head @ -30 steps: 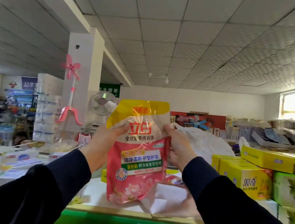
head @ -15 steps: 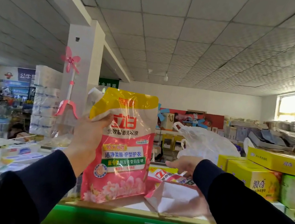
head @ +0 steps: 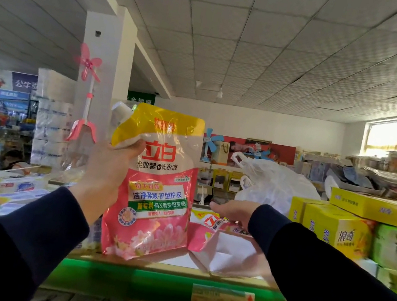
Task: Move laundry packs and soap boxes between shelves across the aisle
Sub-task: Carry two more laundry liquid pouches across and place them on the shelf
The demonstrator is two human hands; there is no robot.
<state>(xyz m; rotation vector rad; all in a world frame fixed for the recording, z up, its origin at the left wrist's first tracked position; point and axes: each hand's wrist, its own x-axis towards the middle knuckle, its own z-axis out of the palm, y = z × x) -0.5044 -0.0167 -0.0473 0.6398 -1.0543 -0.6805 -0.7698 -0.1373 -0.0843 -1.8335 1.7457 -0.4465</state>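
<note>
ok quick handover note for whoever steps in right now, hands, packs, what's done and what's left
Left hand: grips the upright laundry pack near its spout, bottom edge at the top shelf.
Right hand: fingers straight, holding nothing, above a second pack lying flat on that shelf.
Yellow soap boxes are stacked to the right.
Done: nothing that can be confirmed from this view.
Left: probably pick up the flat pack, then carry both across the aisle.
</note>
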